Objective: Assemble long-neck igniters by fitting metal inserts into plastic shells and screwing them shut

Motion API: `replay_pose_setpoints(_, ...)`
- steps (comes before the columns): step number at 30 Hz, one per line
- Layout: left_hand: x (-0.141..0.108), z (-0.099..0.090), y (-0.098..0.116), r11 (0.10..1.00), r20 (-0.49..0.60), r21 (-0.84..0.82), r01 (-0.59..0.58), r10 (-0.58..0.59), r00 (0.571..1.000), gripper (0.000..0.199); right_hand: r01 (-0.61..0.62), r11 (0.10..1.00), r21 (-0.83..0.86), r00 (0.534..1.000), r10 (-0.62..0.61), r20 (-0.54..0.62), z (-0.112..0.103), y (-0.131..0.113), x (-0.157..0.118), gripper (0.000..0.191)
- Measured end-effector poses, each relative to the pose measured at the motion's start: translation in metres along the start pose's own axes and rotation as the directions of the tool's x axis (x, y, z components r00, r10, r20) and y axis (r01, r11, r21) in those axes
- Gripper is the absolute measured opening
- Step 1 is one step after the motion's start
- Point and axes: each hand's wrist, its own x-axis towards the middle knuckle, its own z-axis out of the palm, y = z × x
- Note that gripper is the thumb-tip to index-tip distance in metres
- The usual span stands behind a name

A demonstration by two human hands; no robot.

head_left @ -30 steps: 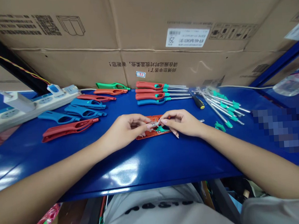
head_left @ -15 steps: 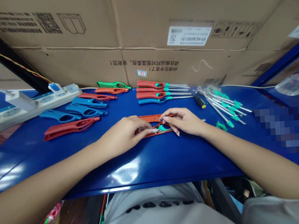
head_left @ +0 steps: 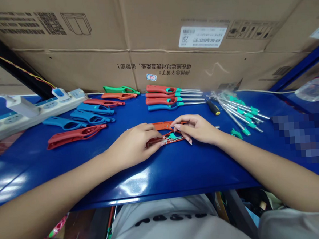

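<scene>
Between my hands lies an opened orange-red lighter housing half (head_left: 173, 141) with a green trigger (head_left: 173, 135) and thin wires in it. My left hand (head_left: 138, 143) is wrapped around its handle end, with thumb and fingers close to the trigger. My right hand (head_left: 194, 129) has its fingers curled over the other end, thumb and forefinger close together. Just behind, an orange housing half (head_left: 162, 126) lies on the blue table, partly covered by both hands. The small parts under my left fingers are hidden.
Assembled lighters (head_left: 162, 100) with metal tubes lie behind my hands. Blue (head_left: 94, 118) and red housings (head_left: 76, 137) are at left beside a power strip (head_left: 42, 110). At right are a screwdriver (head_left: 212, 106) and metal tubes with green parts (head_left: 237, 116). A cardboard box (head_left: 90, 66) stands behind.
My left hand has shifted slightly right and its fingers now reach lower over the housing. The clear piece seen at its fingertips is now mostly covered. My right hand stays put.
</scene>
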Motion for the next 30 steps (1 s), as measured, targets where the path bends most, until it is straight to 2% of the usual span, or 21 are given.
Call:
replay_pose_setpoints(6,0.000,0.001,0.001,0.998,0.034,-0.039,0.045,-0.044,0.998,0.021,-0.006,1.000,-0.012,1.000,0.006,-0.001,0.000,0.000,-0.001,0.027)
replay_pose_setpoints(21,0.000,0.005,0.002,0.993,-0.024,-0.108,0.052,-0.055,0.998,0.014,0.019,0.997,-0.079,0.999,-0.016,0.030,0.001,-0.001,-0.002,0.025)
replay_pose_setpoints(23,0.000,0.005,0.002,0.992,-0.024,-0.109,0.058,-0.061,0.998,0.015,0.083,0.986,-0.141,0.995,-0.076,0.059,0.001,-0.001,-0.005,0.026)
replay_pose_setpoints(25,0.000,0.005,0.002,0.993,-0.026,-0.106,0.055,-0.058,0.998,0.015,0.213,0.945,-0.249,0.976,-0.193,0.100,0.001,-0.001,-0.008,0.026)
replay_pose_setpoints(28,0.000,0.005,0.002,0.992,-0.024,-0.106,0.065,-0.067,0.997,0.015,0.451,0.791,-0.414,0.893,-0.401,0.206,0.002,-0.004,-0.014,0.024)
replay_pose_setpoints(30,0.000,0.005,0.003,0.992,-0.023,-0.110,0.070,-0.072,0.997,0.016,0.561,0.677,-0.477,0.827,-0.482,0.289,0.002,-0.006,-0.017,0.027)
